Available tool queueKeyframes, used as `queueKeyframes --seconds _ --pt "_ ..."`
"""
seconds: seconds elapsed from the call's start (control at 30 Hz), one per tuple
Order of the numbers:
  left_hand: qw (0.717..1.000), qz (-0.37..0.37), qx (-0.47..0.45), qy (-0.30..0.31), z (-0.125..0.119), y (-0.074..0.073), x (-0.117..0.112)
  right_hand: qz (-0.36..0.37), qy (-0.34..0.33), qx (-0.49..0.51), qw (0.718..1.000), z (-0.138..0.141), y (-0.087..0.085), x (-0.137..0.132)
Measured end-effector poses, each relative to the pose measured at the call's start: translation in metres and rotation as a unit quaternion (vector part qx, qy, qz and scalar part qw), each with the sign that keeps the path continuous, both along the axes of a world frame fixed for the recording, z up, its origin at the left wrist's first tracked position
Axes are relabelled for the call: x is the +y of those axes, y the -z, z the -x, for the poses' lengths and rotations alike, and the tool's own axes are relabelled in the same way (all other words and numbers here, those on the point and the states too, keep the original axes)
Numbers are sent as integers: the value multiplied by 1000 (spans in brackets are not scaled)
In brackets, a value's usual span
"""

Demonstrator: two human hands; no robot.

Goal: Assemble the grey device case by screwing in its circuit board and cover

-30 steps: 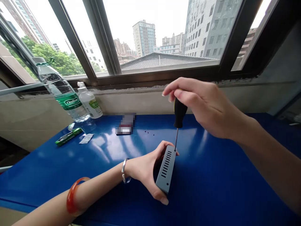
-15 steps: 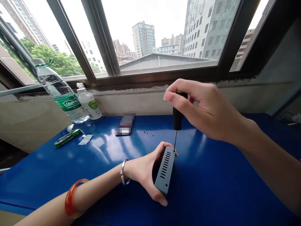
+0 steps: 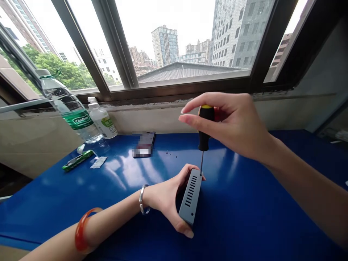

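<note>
A grey slotted metal case [image 3: 190,197] stands on its side on the blue table, its row of vents facing up. Around its two ends wraps my left hand [image 3: 170,201], thumb at the near end and fingers at the far end. A screwdriver [image 3: 203,141] with a black and yellow handle stands nearly upright, its tip at the hole in the case's far corner. My right hand [image 3: 231,123] is closed about the handle, with thumb and index finger reaching past it to the left. Whether a screw sits under the tip is hidden.
Several tiny dark screws [image 3: 170,154] lie beyond the case, near a phone [image 3: 144,145]. At the left are a water bottle [image 3: 78,116], a white pump bottle [image 3: 103,119], a green tube-like pack [image 3: 78,161] and a small white packet [image 3: 98,162]. A window [image 3: 187,87] runs behind the blue table [image 3: 130,232].
My right hand has turned about the screwdriver handle, its thumb and index finger now farther left and showing more of the handle. My left hand and the case stay put.
</note>
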State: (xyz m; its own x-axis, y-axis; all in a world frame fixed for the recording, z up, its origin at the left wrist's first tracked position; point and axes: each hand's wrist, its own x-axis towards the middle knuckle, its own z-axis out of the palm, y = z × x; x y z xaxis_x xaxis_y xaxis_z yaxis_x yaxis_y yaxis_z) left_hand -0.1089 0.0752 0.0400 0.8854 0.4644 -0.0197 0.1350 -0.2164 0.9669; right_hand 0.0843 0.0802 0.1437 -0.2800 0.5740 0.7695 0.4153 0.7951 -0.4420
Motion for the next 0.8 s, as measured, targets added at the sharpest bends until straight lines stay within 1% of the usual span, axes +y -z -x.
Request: queueKeyframes --seconds 0.07,0.13,0.23,0.3,0.33,0.43,0.5,0.57,0.67,0.73,0.8 --pt "1000 -7 -2 -2 0 0 0 24 -23 -11 999 2 2 1" --pt "1000 -9 -3 -5 0 0 0 79 -87 -13 993 0 1 -1" --pt "1000 -3 -2 -10 -1 0 -1 167 -204 -1 965 -5 -5 -4" --pt "1000 2 -4 -11 -1 0 -2 202 -242 9 949 -8 -9 -5" --pt "1000 4 -4 -10 -1 0 -3 202 -246 14 948 -8 -10 -5" --pt "1000 9 -2 -8 0 0 -3 164 -227 19 960 -8 -10 -3" --pt "1000 12 -2 -9 0 0 -4 139 -198 22 970 -7 -8 -1" --pt "1000 16 -3 -8 0 0 -4 121 -160 27 979 -6 -6 -1" --pt "1000 20 -7 -9 0 0 -4 73 -81 21 994 -5 -3 -2" --pt "1000 22 -12 -11 0 -1 -4 36 -31 1 999 -4 -2 -3" --pt "1000 25 -14 -11 0 -1 -4 27 -6 -20 999 -5 -2 -2"
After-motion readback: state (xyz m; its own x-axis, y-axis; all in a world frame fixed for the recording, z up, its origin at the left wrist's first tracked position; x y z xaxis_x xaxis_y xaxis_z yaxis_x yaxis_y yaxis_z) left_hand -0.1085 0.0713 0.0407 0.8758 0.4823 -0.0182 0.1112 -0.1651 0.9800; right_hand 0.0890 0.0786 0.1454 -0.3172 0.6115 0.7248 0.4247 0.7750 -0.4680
